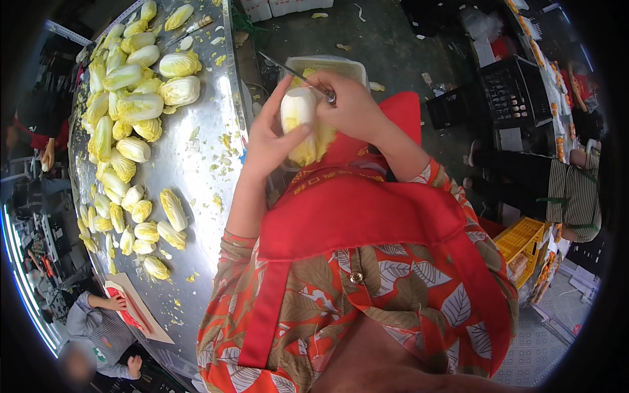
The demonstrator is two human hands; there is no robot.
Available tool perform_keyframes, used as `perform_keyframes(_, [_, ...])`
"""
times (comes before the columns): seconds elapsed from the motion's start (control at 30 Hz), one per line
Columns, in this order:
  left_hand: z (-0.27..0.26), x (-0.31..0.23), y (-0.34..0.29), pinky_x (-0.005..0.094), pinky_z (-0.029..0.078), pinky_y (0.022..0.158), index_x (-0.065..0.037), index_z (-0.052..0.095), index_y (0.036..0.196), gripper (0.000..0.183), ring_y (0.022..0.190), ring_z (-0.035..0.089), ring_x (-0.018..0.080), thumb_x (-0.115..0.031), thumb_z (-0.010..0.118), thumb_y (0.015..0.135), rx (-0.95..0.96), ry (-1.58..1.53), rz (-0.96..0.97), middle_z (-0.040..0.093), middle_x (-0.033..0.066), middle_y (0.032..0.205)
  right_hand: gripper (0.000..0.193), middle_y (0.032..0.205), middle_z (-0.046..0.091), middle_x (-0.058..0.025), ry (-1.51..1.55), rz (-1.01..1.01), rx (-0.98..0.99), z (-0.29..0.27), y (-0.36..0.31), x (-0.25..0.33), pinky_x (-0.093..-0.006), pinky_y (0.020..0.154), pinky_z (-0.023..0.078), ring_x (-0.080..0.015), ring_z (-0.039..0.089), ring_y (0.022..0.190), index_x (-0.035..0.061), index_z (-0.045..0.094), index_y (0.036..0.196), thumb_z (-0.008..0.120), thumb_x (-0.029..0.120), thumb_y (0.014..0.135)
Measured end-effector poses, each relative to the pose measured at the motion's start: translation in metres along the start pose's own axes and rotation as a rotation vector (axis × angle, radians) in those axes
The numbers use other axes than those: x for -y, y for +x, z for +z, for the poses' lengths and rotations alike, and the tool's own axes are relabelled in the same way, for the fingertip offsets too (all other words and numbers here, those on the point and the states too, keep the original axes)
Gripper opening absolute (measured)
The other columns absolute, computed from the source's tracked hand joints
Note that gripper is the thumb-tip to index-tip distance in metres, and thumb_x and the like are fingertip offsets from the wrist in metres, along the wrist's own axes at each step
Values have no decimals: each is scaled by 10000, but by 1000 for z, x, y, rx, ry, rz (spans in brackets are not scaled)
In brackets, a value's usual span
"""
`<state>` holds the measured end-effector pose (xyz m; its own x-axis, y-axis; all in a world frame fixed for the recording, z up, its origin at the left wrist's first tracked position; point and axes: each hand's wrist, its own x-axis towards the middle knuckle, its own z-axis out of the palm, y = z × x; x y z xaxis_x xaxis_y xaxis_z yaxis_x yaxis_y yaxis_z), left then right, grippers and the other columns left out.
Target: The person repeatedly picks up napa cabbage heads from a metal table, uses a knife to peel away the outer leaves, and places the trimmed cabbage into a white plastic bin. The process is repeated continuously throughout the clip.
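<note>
We are holding a cabbage [299, 110] in our left hand [271, 136], fingers spread around it; our right hand [350, 105] is gripping a knife [292, 71], fingers curled. Beneath the cabbage, a pale bin [358, 69] is standing. Leftward, more cabbages [139, 107] are lying on a metal table [211, 85].

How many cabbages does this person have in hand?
1: the cabbage in the left hand, beside the knife in the right hand. Other cabbages lie heaped on the table, where some may be hidden.
</note>
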<state>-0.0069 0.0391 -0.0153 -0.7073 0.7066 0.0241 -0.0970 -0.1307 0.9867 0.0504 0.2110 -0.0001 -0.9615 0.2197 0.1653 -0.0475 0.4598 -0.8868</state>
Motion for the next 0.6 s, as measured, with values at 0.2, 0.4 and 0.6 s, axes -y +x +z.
perform_keyframes(0.2, [-8, 3, 4, 396, 508, 885, -49, 317, 1414, 766, 1076, 579, 260, -280, 643, 760, -35, -523, -137, 561, 155, 1210, 257, 849, 646, -30, 114, 137, 38, -16, 0, 13, -280, 679, 476, -118, 591, 728, 40, 626, 993, 535, 63, 754])
perform_keyframes(0.4, [-15, 28, 3, 430, 512, 873, -46, 363, 1344, 600, 1118, 559, 297, -321, 593, 863, -41, -540, -111, 538, 183, 1230, 366, 927, 644, -37, 42, 87, -12, -31, 3, -12, -244, 704, 483, -93, 590, 760, 57, 630, 1119, 637, 137, 762])
perform_keyframes(0.6, [-18, 30, 4, 335, 437, 959, -52, 408, 1348, 534, 1124, 539, 207, -230, 589, 879, -99, -465, -155, 544, 102, 1243, 423, 880, 624, -34, 307, 313, 112, -8, -3, 5, -255, 676, 494, -102, 580, 714, 44, 613, 1146, 685, 214, 766])
